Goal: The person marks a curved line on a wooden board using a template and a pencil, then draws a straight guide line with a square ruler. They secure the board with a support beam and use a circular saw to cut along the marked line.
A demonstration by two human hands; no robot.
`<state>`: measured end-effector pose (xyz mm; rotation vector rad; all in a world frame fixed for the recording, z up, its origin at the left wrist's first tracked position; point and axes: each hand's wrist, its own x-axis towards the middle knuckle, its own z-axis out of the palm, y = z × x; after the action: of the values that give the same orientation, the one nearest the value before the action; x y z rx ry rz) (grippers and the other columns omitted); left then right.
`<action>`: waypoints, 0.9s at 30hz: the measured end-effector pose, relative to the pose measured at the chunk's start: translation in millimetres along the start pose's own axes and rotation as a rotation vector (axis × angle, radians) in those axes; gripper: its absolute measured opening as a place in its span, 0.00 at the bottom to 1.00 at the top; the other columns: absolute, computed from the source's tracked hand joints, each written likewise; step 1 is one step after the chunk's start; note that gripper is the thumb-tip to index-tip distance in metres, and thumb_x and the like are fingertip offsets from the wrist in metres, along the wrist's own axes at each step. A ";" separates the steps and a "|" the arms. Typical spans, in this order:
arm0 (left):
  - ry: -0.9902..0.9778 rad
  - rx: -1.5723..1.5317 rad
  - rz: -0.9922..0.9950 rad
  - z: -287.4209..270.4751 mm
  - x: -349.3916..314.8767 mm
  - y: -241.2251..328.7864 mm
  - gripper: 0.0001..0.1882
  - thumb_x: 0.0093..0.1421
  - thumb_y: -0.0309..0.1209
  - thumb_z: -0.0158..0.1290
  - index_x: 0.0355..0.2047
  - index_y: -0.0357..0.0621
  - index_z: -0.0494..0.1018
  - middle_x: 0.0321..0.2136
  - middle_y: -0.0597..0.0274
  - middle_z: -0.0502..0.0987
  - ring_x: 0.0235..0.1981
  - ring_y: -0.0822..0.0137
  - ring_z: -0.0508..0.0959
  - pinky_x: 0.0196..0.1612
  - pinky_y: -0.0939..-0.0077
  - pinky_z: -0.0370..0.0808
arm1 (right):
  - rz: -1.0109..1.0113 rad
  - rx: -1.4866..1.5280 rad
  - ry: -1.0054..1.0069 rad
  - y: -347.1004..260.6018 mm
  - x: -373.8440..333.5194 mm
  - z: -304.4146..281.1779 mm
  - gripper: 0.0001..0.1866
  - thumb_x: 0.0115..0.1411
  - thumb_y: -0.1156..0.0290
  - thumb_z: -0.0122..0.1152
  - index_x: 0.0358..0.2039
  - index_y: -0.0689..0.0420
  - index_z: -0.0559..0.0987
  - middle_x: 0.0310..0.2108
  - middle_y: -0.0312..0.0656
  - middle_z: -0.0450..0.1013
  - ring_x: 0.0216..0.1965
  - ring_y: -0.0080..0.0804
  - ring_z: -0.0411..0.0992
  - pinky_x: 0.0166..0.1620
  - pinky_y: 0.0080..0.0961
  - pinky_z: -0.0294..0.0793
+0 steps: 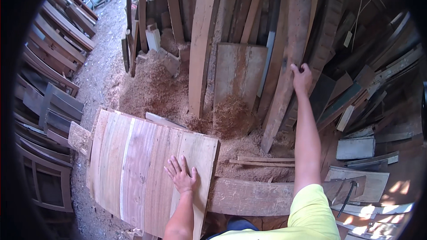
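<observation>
Head view: we are resting our left hand [181, 180], fingers spread wide and holding nothing, on a wooden panel [138, 160] at lower left of centre. Our right hand [303, 79] is gripping the edge of a long plank [299, 22], standing right of centre. Sawdust [144, 80] is lying heaped at upper left.

Rested the left hand [183, 180] flat, palm down, with fingers [176, 165] fanned forward and thumb [194, 174] splayed to their right. Ran the left forearm [180, 222], bare, back behind those fingers on a nearly straight wrist. Stretched the right arm [308, 138] well ahead and to the right of the left fingers, curling the right hand [302, 80] into a grip.
</observation>
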<state>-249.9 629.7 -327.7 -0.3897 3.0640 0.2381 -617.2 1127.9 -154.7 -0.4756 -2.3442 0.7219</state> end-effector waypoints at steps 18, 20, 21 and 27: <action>-0.100 -0.224 -0.400 -29.9 -93.0 -82.2 0.47 0.66 0.56 0.57 0.81 0.71 0.49 0.82 0.45 0.30 0.80 0.34 0.26 0.76 0.28 0.25 | -0.265 0.537 -0.283 -134.2 -274.2 -88.2 0.25 0.72 0.48 0.63 0.46 0.62 0.78 0.37 0.53 0.77 0.40 0.50 0.76 0.45 0.43 0.74; -0.143 -0.254 -0.504 -26.3 -129.3 -92.6 0.52 0.64 0.60 0.57 0.82 0.72 0.44 0.81 0.43 0.28 0.80 0.34 0.25 0.75 0.27 0.24 | -0.352 0.629 -0.234 -173.0 -278.4 -97.4 0.25 0.72 0.48 0.64 0.47 0.62 0.78 0.39 0.53 0.77 0.40 0.49 0.76 0.45 0.42 0.74; -0.169 -0.257 -0.543 -23.6 -144.6 -94.8 0.52 0.64 0.61 0.57 0.82 0.72 0.43 0.81 0.43 0.27 0.80 0.34 0.24 0.75 0.27 0.24 | -0.389 0.664 -0.208 -190.2 -277.7 -103.2 0.25 0.72 0.48 0.64 0.47 0.61 0.78 0.39 0.53 0.77 0.41 0.48 0.76 0.45 0.42 0.74; -0.233 -0.204 -0.520 -12.5 -191.6 -97.7 0.56 0.63 0.67 0.53 0.82 0.73 0.36 0.81 0.45 0.24 0.80 0.36 0.23 0.75 0.28 0.22 | -0.394 0.859 -0.656 -277.1 -251.1 -119.2 0.15 0.66 0.63 0.71 0.43 0.60 0.80 0.34 0.37 0.79 0.36 0.25 0.75 0.43 0.27 0.74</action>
<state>-40.2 581.3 -317.6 -1.0592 2.6027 0.5239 -394.8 830.9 -26.8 0.6678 -2.2499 1.7273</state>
